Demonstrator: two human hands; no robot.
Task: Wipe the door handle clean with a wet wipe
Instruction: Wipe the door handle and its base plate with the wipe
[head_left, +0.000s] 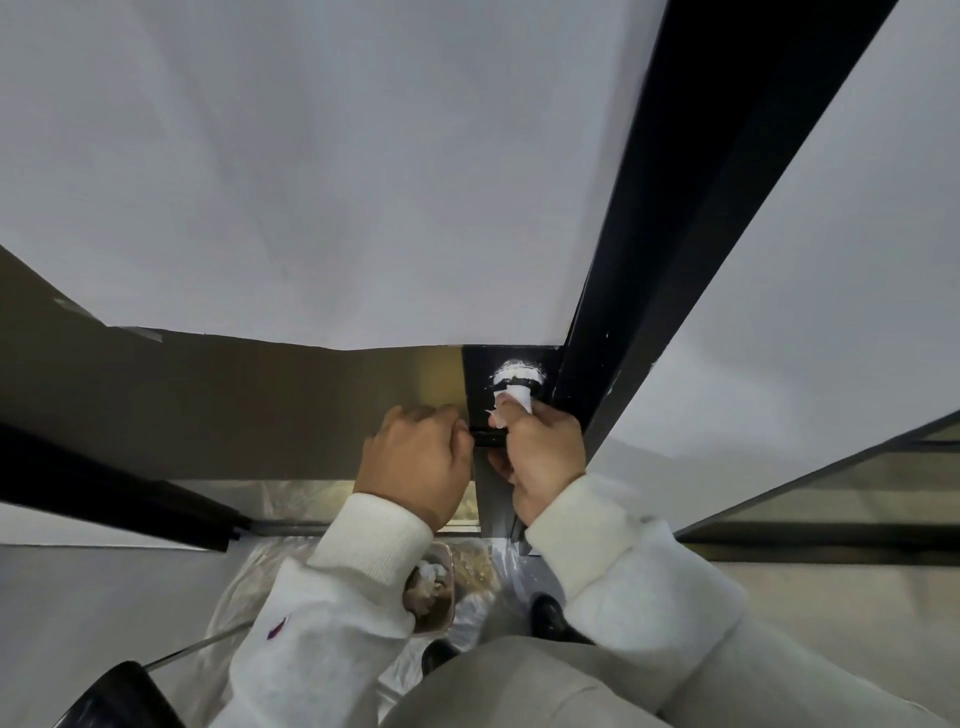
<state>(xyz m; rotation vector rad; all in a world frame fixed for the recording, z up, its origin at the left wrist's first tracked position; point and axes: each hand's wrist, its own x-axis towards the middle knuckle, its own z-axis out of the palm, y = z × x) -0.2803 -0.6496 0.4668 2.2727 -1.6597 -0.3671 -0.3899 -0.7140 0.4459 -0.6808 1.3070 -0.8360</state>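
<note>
A black door handle (487, 439) juts from the dark lock plate of a frosted-glass door, and only a short piece shows between my hands. My left hand (418, 462) is closed around the handle's left end. My right hand (540, 457) grips a crumpled white wet wipe (514, 397) and presses it at the handle's base, just under a shiny round lock (517, 375). Most of the wipe is hidden inside my fist.
A black door frame (691, 218) runs up to the right of the handle. Below my arms sits a small bin (434, 597) with used wipes on crinkled plastic sheeting. A black round object (119, 696) lies at the bottom left. My shoes show near the frame's foot.
</note>
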